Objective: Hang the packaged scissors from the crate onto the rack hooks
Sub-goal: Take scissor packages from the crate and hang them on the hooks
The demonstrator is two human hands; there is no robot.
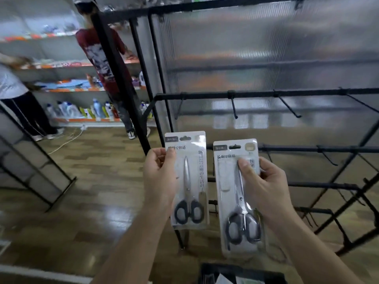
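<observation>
On my far left a black wire frame (41, 171) leans over the wood floor (98, 201). Between it and the rack's corner post (123, 83) the floor lies open, crossed only by a pale cable (67, 139). Two people stand back there at the wall shelves (67, 90), one in a white top (10, 83) and one in a dark red shirt (98, 54).

I count two scissor packs, both upright with the hang-slots on top. The left hand (159, 175) pinches the left pack (187, 181) at its upper left edge, thumb on the front and fingers curled behind. The right pack (235, 201) sits just beside it with a narrow gap between them. The right hand (266, 187) grips it from the right edge, thumb pressed flat over the blades and fingers behind.

Beyond the packs the upper bar (307, 92) carries four bare hooks (233, 108), all angled down toward me. The left pack's top edge sits below that bar with clear air above it. A lower bar (328, 149) runs behind the right pack, and its hooks are too blurred to count. The crate (242, 272) shows only its dark rim at the bottom edge, under the right pack.
</observation>
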